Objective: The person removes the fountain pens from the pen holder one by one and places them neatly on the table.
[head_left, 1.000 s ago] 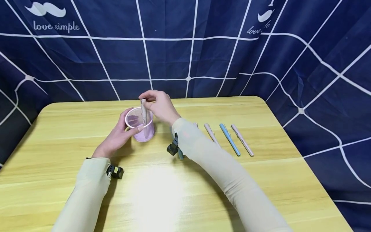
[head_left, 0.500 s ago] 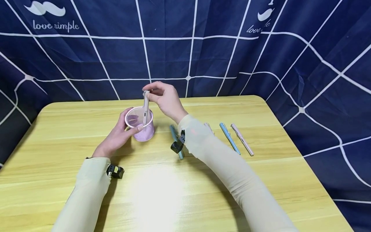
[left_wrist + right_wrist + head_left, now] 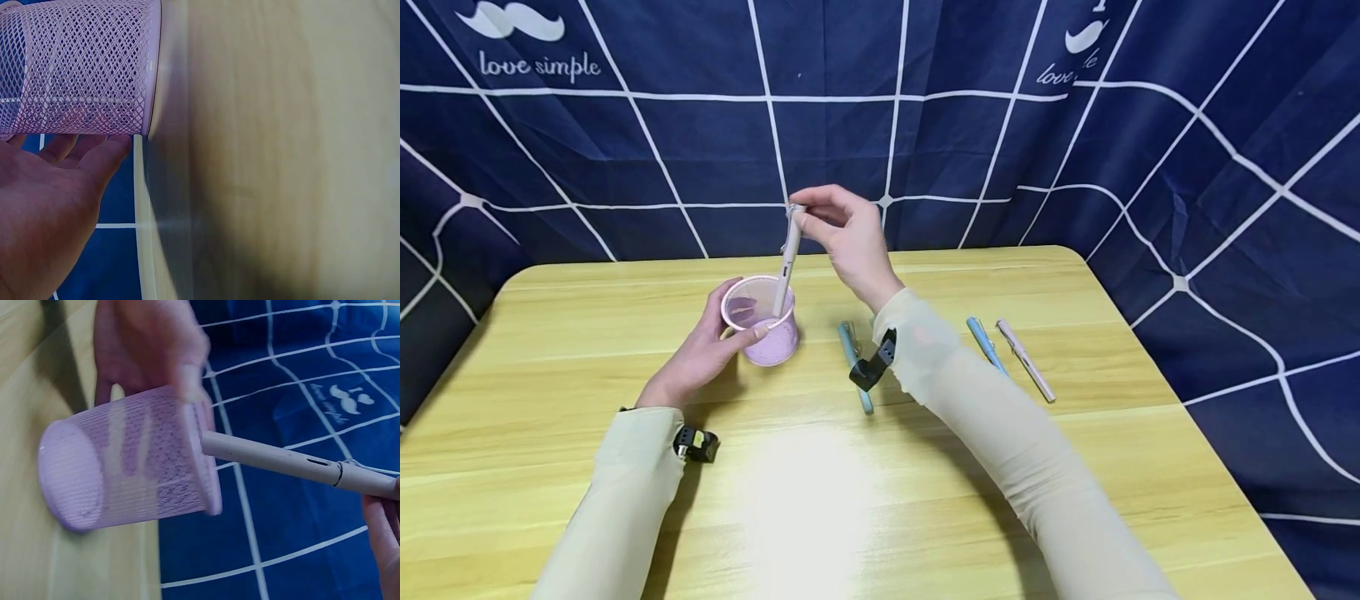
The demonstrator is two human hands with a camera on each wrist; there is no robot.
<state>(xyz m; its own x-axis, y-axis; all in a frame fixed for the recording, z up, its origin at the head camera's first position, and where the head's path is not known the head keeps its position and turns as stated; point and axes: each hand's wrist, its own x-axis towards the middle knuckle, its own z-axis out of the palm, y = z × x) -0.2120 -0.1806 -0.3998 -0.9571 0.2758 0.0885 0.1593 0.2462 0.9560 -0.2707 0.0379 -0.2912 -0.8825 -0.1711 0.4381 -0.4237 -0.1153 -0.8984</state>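
Note:
My left hand [image 3: 696,358] grips a pink mesh pen cup [image 3: 775,343] standing on the table, its thumb at the near rim and its fingers along the left side. My right hand [image 3: 855,246] pinches a pale greyish-pink pen [image 3: 787,265] by its clip end, between thumb and fingers. The pen slants over the cup, and in the right wrist view its lower end [image 3: 215,444] is right at the rim. No other pen shows inside the mesh. Fingers of the left hand press against the cup wall [image 3: 81,69] in the left wrist view.
A teal pen [image 3: 867,400] lies right of the cup, partly under the right wrist camera [image 3: 872,365]. Farther right lie a blue pen [image 3: 981,333], partly hidden by the sleeve, and a lilac pen [image 3: 1026,360]. A dark blue curtain [image 3: 835,133] hangs behind the wooden table [image 3: 625,308].
My right hand has risen and moved right, drawing the pen up from inside the cup to rim height and tilting it. The left hand and cup have stayed nearly still.

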